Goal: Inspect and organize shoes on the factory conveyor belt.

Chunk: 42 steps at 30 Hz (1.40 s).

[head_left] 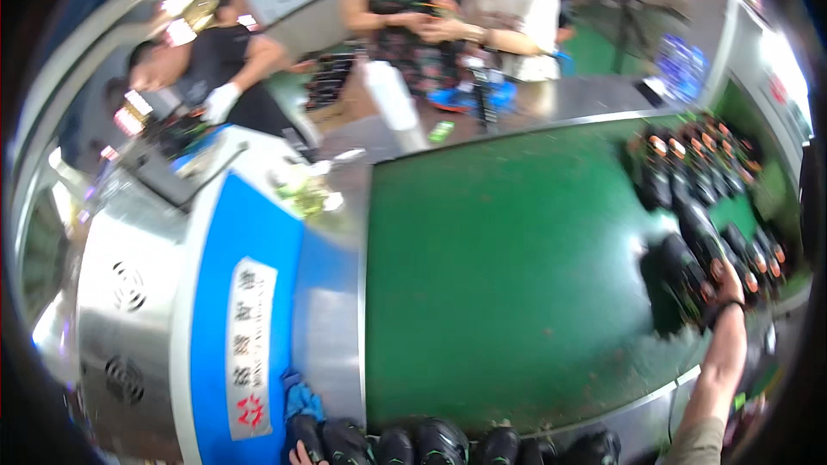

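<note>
At the right end of a green work surface (482,258), my right hand (729,282) reaches in with its fingers closed on the end of a black shoe (702,231). Another black shoe (683,265) with orange and green trim lies just left of it. At the bottom left, only the fingertips of my left hand (299,453) show, curled against a black shoe (305,432); the rest of that hand is cut off. This shoe stands at the left end of a row of black shoes (441,441) along the near edge.
More black shoes (689,164) crowd the far right corner. A blue and white machine panel (250,293) and metal housing (129,293) stand left, with a blue cloth (303,396) nearby. Several people work beyond, near a white bottle (390,95), a blue tray (474,99) and blue bottles (680,69).
</note>
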### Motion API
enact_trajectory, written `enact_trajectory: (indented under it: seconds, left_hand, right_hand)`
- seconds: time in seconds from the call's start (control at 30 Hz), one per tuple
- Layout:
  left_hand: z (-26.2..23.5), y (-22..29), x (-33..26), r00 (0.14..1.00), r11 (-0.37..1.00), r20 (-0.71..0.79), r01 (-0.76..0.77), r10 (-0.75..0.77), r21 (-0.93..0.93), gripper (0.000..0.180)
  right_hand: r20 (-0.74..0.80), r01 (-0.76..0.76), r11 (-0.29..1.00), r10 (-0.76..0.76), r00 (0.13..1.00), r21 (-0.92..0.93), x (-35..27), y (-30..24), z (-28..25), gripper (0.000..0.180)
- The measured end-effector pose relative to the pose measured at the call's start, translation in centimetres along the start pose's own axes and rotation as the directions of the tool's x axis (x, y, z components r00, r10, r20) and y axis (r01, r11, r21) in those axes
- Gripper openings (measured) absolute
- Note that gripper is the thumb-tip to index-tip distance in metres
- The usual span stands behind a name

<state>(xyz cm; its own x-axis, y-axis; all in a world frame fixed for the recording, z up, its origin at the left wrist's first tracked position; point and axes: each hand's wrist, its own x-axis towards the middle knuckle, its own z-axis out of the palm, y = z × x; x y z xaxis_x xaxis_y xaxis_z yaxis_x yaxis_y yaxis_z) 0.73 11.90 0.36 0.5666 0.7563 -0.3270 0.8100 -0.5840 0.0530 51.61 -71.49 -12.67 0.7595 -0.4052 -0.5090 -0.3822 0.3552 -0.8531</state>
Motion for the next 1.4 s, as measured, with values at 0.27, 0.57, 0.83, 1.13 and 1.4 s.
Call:
enact_trajectory:
  seconds: [0.27, 0.57, 0.83, 1.13, 1.4]
  left_hand:
    - [0.0, -1.7, -0.7, 0.999, 0.998, 0.0, 0.037, -0.037, -0.059, 0.078]
    - [0.7, -2.4, -0.2, 0.999, 0.998, -0.05, -0.016, 0.013, -0.063, 0.08]
    - [0.3, -2.7, -1.7, 0.997, 0.995, -0.024, 0.071, -0.073, -0.077, 0.08]
    - [3.7, -5.6, 0.6, 0.995, 0.984, -0.025, 0.087, -0.092, -0.155, 0.088]
    - [2.6, -5.0, -1.0, 0.987, 0.976, 0.019, 0.163, -0.161, -0.144, 0.086]
  right_hand:
    - [-0.134, 0.042, 0.986, -0.02, 0.991, 0.163, 3.4, 2.2, -5.4, 0.031]
    - [-0.033, 0.069, 0.609, -0.154, 0.988, -0.79, 3.4, 2.7, -2.5, 0.045]
    - [-0.376, 0.009, 0.899, -0.193, 0.906, -0.438, -2.7, 1.5, 5.1, 0.046]
    - [-0.201, 0.083, 0.414, -0.596, 0.778, -0.906, -1.4, 2.7, 4.1, 0.039]
    - [0.35, 0.458, 0.762, -0.319, 0.881, -0.457, -20.8, -5.8, 15.6, 0.032]
